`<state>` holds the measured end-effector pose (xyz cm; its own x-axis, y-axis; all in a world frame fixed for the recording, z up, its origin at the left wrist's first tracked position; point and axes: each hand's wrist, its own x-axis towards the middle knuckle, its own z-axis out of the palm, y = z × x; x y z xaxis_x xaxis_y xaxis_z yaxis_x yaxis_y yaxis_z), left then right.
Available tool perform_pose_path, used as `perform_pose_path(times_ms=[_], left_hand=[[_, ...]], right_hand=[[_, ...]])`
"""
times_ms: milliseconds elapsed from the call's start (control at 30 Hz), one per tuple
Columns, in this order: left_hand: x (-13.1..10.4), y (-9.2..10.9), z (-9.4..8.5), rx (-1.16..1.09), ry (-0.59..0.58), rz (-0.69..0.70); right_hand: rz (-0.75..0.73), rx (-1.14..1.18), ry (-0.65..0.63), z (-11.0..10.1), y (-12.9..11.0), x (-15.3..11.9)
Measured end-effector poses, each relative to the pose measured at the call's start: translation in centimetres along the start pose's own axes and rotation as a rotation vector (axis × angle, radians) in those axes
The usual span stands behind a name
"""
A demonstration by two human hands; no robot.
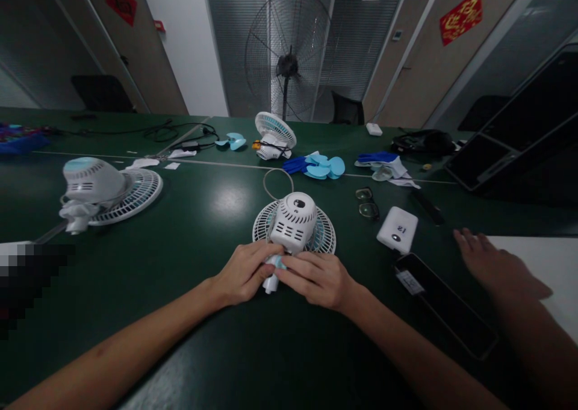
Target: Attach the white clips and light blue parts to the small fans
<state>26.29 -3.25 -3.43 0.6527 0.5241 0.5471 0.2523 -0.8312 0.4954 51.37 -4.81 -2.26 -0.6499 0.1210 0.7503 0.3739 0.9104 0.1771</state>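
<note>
A small white fan (295, 217) lies face down in front of me, its round grille (326, 232) against the table and its slotted motor housing upward. Below the housing a white and light-blue bracket (271, 283) sticks out towards me. My left hand (248, 271) closes on this bracket from the left, thumb and fingers pressed around it. From the right, my right hand (320, 277) pinches the light-blue part with its fingertips. The fingers of both hands cover much of the bracket.
Another fan (97, 187) lies at the left; a third (274, 134) stands farther back. Light-blue blades (325, 167), gloves (386, 164), glasses (367, 203), a white power bank (397, 229) and a phone (447, 304) lie around. Another person's hand (497, 262) rests at the right.
</note>
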Motion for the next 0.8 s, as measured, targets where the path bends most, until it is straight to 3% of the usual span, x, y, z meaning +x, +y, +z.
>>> perform_pose_path(times_ms=[133, 267, 333, 567, 800], left_hand=[[0.1, 0.2, 0.0, 0.008, -0.052, -0.019], [0.0, 0.2, 0.0, 0.041, -0.073, -0.031], [-0.1, 0.1, 0.1, 0.042, -0.061, -0.030], [-0.1, 0.0, 0.1, 0.001, -0.033, -0.007], [0.4, 0.7, 0.1, 0.080, 0.039, 0.032]], right_hand=[[0.094, 0.041, 0.024, 0.4, -1.0, 0.6], [0.388, 0.156, 0.091, 1.1, -2.4, 1.2], [0.446, 0.183, 0.098, 1.2, -2.6, 1.1], [0.049, 0.057, 0.001, 0.1, -0.7, 0.2], [0.211, 0.050, 0.045, 0.8, -1.7, 1.0]])
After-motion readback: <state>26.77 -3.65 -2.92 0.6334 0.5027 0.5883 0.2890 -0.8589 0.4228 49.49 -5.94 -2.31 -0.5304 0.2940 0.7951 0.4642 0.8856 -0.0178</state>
